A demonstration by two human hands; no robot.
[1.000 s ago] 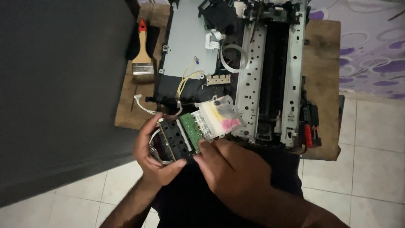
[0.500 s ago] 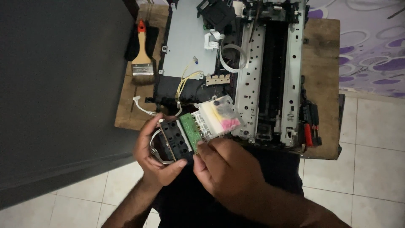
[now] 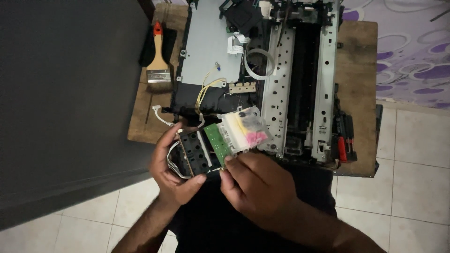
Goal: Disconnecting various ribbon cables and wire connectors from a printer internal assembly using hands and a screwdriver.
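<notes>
Little is changing over the last second: the left hand (image 3: 176, 171) is still gripping the black carriage block (image 3: 197, 151) from below, above the person's lap; the right hand (image 3: 255, 185) is keeping its fingertips pinched at the block's green circuit board (image 3: 218, 143) (its clear ink cartridges (image 3: 246, 129) attached), just in front of the opened printer (image 3: 281, 79); so the part is still being worked free.

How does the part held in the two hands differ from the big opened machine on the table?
The carriage part is small and held up by the left hand and right hand; the opened machine is large and lies flat on the wooden table. The carriage part shows a green board and yellow and pink patches; the opened machine is mostly grey metal. Both have loose wires showing.
</notes>
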